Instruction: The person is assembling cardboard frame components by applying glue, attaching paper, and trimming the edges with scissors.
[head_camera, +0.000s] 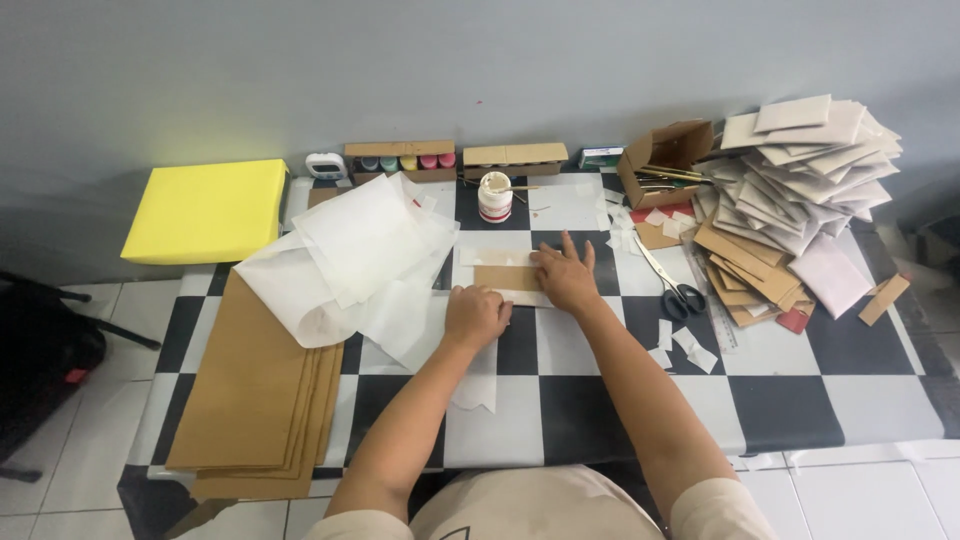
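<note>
At the far left of the frame a yellow block (207, 210) sits on the table edge, smooth and square-cornered, like foam or a wrapped box. Lower left lies a stack of brown sheets (258, 400), flat, matte, cardboard-like, still uncut as far as I can see. Over its upper end spreads a loose heap of white tissue (355, 265), thin, translucent and softly creased.

At the centre, my left hand (474, 315) is curled, knuckles up, pressing on the near left edge of a small brown card (507, 277); I cannot tell whether the fingers pinch anything beneath. The card lies flat on a strip of white paper (490, 256), in the middle of the checked table (780, 400), just below a white glue jar (494, 197) with a stick resting across its open mouth. My right hand (566, 277) is open, fingers spread flat, holding down the card's right end. I judge this one piece to be mid-wrap: the card is laid on its paper, the folds not yet closed.

Along the back edge stand two long cardboard trays and an open box (664, 155). Right of my hands lie scissors (672, 286), black-handled, among white offcuts. At the upper right rises a tall, untidy pile (795, 195) of white and brown flat pieces, seemingly finished, so much looks done, with plenty of raw sheets left.
</note>
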